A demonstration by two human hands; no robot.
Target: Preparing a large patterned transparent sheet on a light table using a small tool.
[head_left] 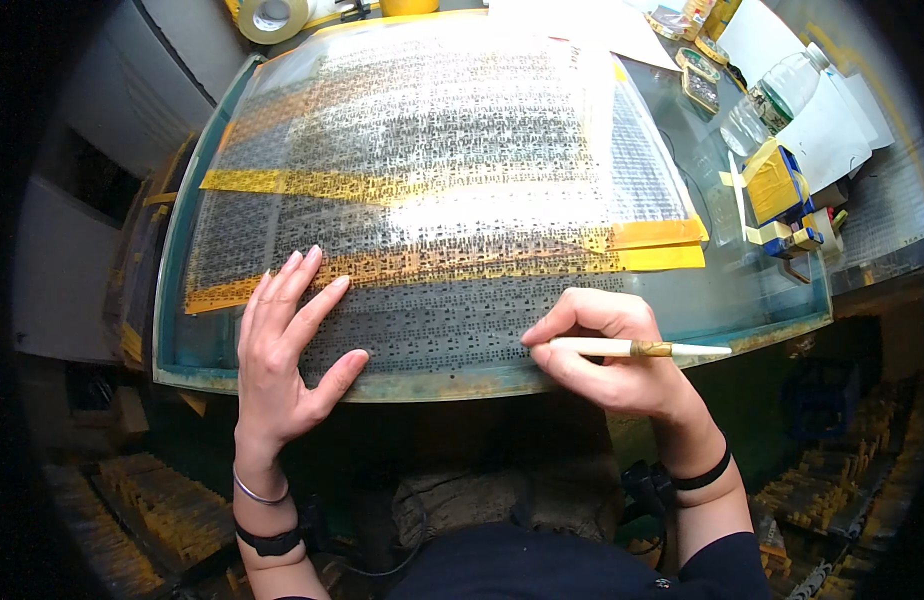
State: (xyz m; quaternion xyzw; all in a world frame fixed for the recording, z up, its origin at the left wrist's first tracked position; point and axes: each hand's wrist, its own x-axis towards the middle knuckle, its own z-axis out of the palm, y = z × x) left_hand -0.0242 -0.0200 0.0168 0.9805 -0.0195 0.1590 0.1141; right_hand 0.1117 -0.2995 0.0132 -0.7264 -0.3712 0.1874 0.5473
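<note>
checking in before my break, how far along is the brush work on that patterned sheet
Done: the large grey patterned film sheet lies flat on the glass-topped table, held by yellow tape strips. In hand: the left hand presses the sheet's near edge flat while the right hand holds a thin pale-handled brush, tip at the bottom rows. Left: I cannot tell which rows are already brushed, so the remainder is unclear.

A workshop bench, glass-topped light table [742, 300] at centre, patterned film sheet [432, 180] patched with yellow tape, tape roll [272, 15] at eleven o'clock, tape dispenser [777, 195] at two o'clock.
</note>
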